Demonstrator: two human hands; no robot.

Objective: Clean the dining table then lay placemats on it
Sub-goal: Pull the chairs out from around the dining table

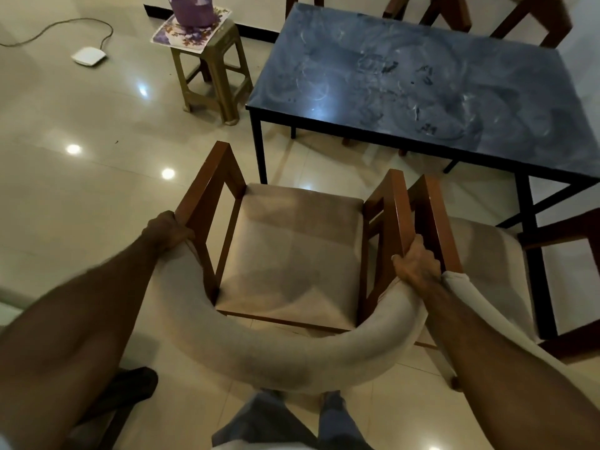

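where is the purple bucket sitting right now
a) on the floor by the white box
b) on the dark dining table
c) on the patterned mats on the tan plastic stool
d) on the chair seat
c: the purple bucket stands on floral patterned mats atop the tan plastic stool, left of the smeared dark stone-topped dining table.

Bare forearms with no sleeves showing, and blue-grey trousers (pixel 337 423) on both legs.
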